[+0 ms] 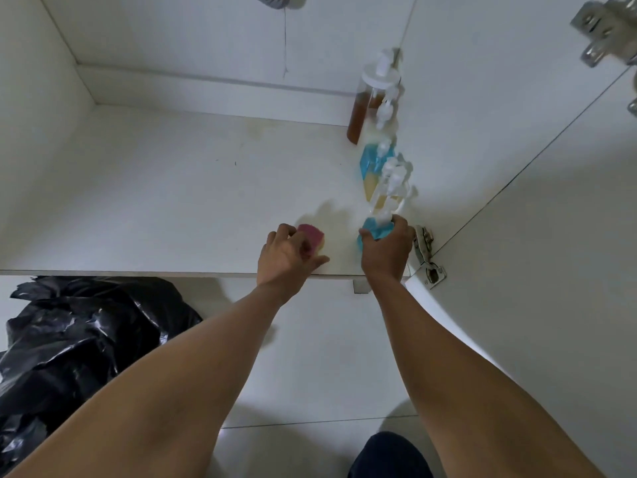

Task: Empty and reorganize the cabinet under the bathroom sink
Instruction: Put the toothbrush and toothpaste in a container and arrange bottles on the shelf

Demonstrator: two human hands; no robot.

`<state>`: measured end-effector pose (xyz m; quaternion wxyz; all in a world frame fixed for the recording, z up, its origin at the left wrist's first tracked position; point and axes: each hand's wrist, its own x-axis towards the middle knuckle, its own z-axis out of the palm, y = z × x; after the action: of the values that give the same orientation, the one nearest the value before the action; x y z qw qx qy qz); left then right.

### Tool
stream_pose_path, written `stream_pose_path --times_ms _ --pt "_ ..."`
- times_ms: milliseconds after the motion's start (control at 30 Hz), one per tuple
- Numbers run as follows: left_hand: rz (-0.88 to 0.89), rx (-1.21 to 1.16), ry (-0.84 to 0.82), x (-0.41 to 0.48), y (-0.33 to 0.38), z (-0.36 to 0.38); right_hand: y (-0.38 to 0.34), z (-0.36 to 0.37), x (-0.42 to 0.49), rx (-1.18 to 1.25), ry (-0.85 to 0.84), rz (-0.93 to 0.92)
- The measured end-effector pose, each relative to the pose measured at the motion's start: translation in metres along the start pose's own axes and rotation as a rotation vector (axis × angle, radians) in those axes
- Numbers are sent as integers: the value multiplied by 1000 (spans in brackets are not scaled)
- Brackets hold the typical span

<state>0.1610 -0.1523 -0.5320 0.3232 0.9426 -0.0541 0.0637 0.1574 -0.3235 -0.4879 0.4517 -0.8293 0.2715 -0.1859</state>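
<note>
The white cabinet floor (pixel 179 194) is mostly bare. Along its right wall stands a row of pump bottles: a tall brown one (pixel 362 108) at the back, then a blue one (pixel 374 160) and a yellowish one (pixel 377 193). My right hand (pixel 386 250) grips a blue pump bottle (pixel 370 231) at the front of that row. My left hand (pixel 287 257) holds a pink and yellow sponge (pixel 313 238) on the cabinet floor near the front edge.
A black rubbish bag (pixel 79 339) lies on the tiled floor at the left, below the cabinet edge. The open cabinet door (pixel 551 270) with metal hinges (pixel 425 257) stands at the right. A grey drain pipe (pixel 275 0) shows at the top.
</note>
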Motion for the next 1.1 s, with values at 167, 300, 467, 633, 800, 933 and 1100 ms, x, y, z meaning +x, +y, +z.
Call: stream_pose_path --times_ms 167,300,467,633,800,933,1100 --pt "193 -68 40 8 -12 7 -2 16 21 -57 73 5" --pt "246 -106 39 18 -17 10 -4 23 42 -154 119 16" --pt "227 -120 0 24 -18 11 -4 34 49 -169 151 -9" --pt "227 -134 -13 29 -20 6 2 42 47 -181 176 -26" --pt "215 -151 -38 28 -26 1 6 42 31 -100 245 -112" --pt "182 141 85 27 -39 -8 8 55 1 60 105 -249" --pt "-9 359 -29 33 -56 -19 -7 76 -31 -154 -280 -308"
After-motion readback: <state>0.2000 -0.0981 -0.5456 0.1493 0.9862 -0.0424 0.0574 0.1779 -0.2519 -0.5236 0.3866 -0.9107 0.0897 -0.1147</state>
